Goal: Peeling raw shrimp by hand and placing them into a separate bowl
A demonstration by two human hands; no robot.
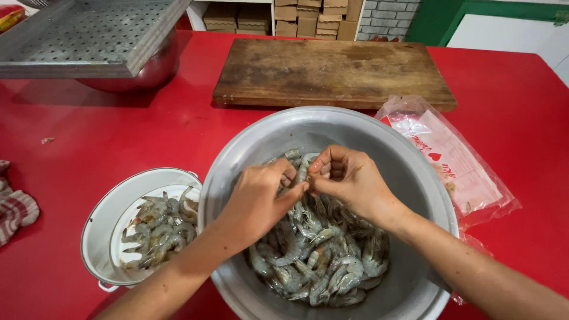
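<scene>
Both my hands are over a large grey metal basin (379, 136) that holds a heap of raw grey shrimp (323, 261). My left hand (258, 198) and my right hand (349, 181) meet fingertip to fingertip and pinch a single shrimp (302, 170) between them, just above the heap. To the left of the basin stands a smaller white enamel bowl (101, 222) with several more raw shrimp (160, 228) in it.
A worn wooden cutting board (332, 71) lies behind the basin on the red table (118, 136). A clear plastic bag with pink print (456, 160) lies at the right. A perforated metal tray (89, 35) over a steel bowl stands at the back left; a striped cloth (15, 207) lies at the left edge.
</scene>
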